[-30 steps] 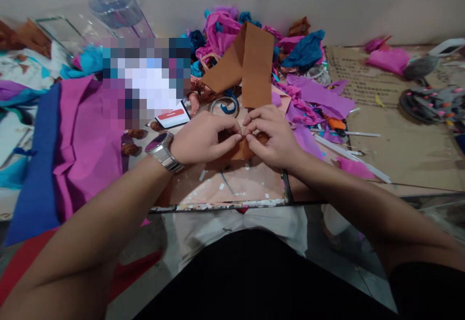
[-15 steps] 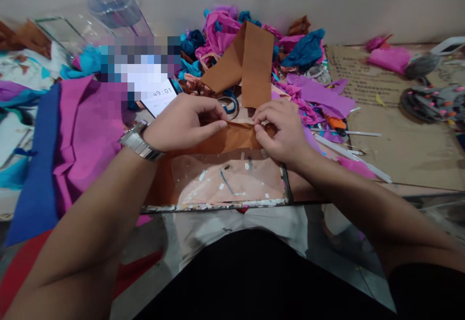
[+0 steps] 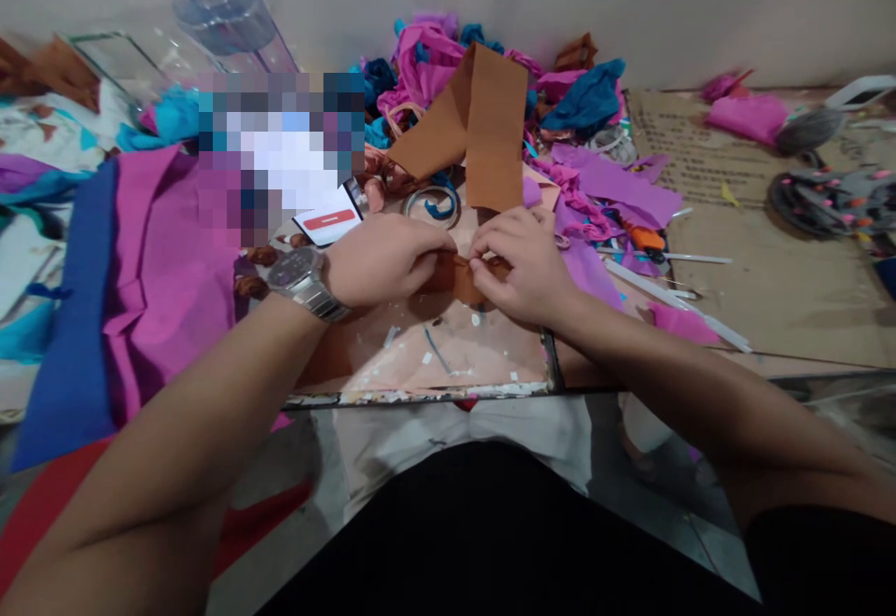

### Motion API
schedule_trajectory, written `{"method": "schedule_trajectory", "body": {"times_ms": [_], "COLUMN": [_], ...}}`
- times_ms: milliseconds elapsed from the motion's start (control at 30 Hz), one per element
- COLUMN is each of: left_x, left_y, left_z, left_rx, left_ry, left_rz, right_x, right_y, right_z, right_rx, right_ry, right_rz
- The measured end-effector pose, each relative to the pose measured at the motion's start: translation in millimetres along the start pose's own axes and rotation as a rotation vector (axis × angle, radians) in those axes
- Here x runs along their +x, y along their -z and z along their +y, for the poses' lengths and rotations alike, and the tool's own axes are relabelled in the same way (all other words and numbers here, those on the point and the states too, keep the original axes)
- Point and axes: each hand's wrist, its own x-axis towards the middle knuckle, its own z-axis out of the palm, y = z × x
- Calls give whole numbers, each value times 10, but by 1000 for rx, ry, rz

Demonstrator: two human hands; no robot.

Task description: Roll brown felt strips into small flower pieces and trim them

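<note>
Between my hands is a piece of brown crepe paper (image 3: 466, 286), gathered along its upper edge. My left hand (image 3: 392, 259), with a metal watch (image 3: 304, 282) on the wrist, pinches its left part. My right hand (image 3: 522, 261) pinches the gathered edge between thumb and forefinger, close to the left fingertips. Just beyond the hands lies a longer folded brown paper strip (image 3: 496, 126). A roll of tape (image 3: 432, 207) with a blue scrap in it sits near the left fingertips.
A phone (image 3: 328, 220), partly blurred out, lies beyond my left hand. Pink paper (image 3: 172, 252) and blue paper (image 3: 66, 317) hang over the table edge at left. A water bottle (image 3: 224, 19) stands behind. Cardboard (image 3: 784, 289), white sticks (image 3: 707, 317) and an orange-handled tool (image 3: 642, 238) lie right.
My hands have drawn closer together. The brown paper is bunched into a smaller span, baring more of the tabletop. My left wrist has turned, showing the watch face.
</note>
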Motion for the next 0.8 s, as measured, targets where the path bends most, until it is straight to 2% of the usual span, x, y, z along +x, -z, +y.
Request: {"method": "schedule_trajectory", "body": {"times_ms": [200, 400, 567, 800], "left_x": [-10, 7, 26, 8], "left_y": [44, 10, -54, -53], "left_z": [-49, 74, 104, 73], "left_rx": [45, -154, -238, -293], "left_ry": [48, -61, -41, 14], "left_rz": [34, 27, 9, 29], "right_x": [10, -1, -6, -5], "right_y": [22, -13, -42, 9], "right_z": [7, -21, -11, -33], "right_rx": [-7, 3, 13, 47], "right_ry": [-13, 27, 21, 7], "right_rz": [28, -27, -20, -40]}}
